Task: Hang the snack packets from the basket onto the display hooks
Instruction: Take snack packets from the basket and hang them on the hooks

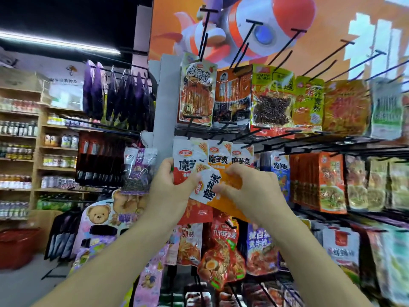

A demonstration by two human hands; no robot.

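Observation:
I hold a white and orange snack packet (211, 185) tilted in front of the display rack. My left hand (174, 187) grips its left edge with thumb and fingers. My right hand (241, 187) pinches its right side over the orange part. Behind it hang three matching white packets (219, 155) on black hooks (221, 140) in the second row. The row above carries several snack packets (272, 100) on long black hooks (247, 43). The basket in the task is not clearly in view near my hands.
More packets (221, 253) hang in lower rows below my hands. A red basket (17, 244) stands on the floor at the far left. Wooden shelves (37, 151) with bottles fill the left side. Purple bags (117, 94) hang on a side rack.

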